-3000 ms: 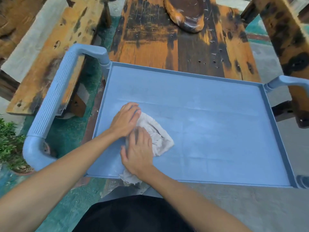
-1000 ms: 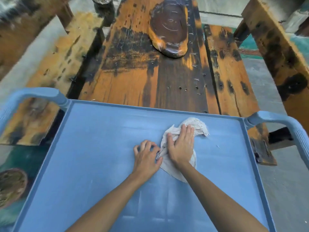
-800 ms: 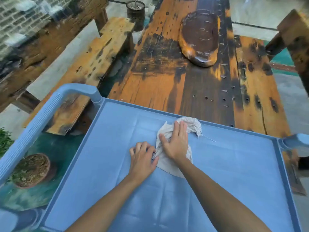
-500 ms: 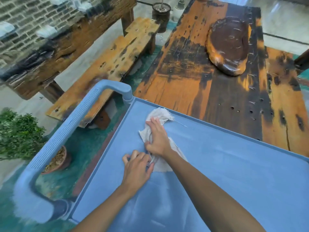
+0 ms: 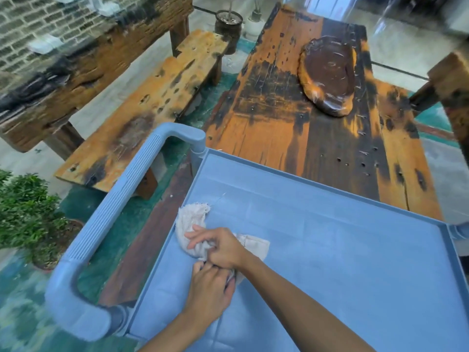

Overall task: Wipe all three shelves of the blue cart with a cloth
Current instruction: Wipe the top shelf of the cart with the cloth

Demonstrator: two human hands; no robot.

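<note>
Both hands are bunched on the cloth (image 5: 193,231) at lower centre of the frame, on the top shelf (image 5: 330,250) of the blue cart. The right hand (image 5: 218,246) closes over the cloth's middle, fingers curled into the fabric; the left hand (image 5: 209,288), just below it and touching, pinches the near edge. The cloth's long axis runs toward the upper left, its free end close to the shelf's left rim (image 5: 162,247) beside the cart handle (image 5: 111,214). That side is nearly spent; the open room lies right and toward the far rim. The lower shelves are hidden.
</note>
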